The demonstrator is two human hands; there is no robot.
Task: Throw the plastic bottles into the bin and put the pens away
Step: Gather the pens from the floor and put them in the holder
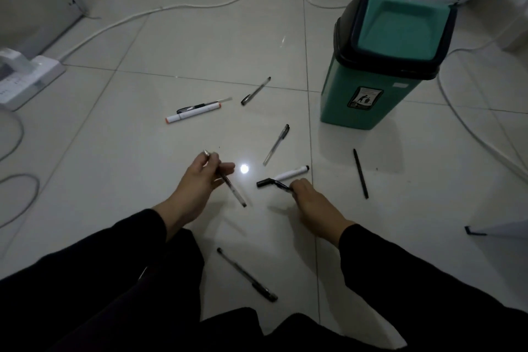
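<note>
Pens lie scattered over the tiled floor (137, 168), and no plastic bottle shows anywhere, so the bottle half of the job looks finished and the pen-gathering step is in hand. The green swing-lid bin (371, 74) stands at two o'clock from the hands, its lid level.

The left hand (200, 180) has its grip closed around a clear gel pen (228, 183), held off the floor with the tip pointing toward five o'clock. The right hand (308, 197) is low at the floor with its fingers pinched on a black-capped pen (274, 183), which lies touching a white marker (291, 173) just beyond it at twelve o'clock.

Loose on the floor: an orange-tipped white marker (194, 113) with a slim pen beside it at eleven o'clock, a gel pen (255, 91) at twelve, another clear pen (276, 144) just past the hands, a thin black pen (361, 174) at three o'clock, and a dark pen (247, 274) at six, near the knees.

Next, I judge, the right hand must lift its pen clear of the white marker. No pen holder is in view, so where they go cannot be told.
</note>
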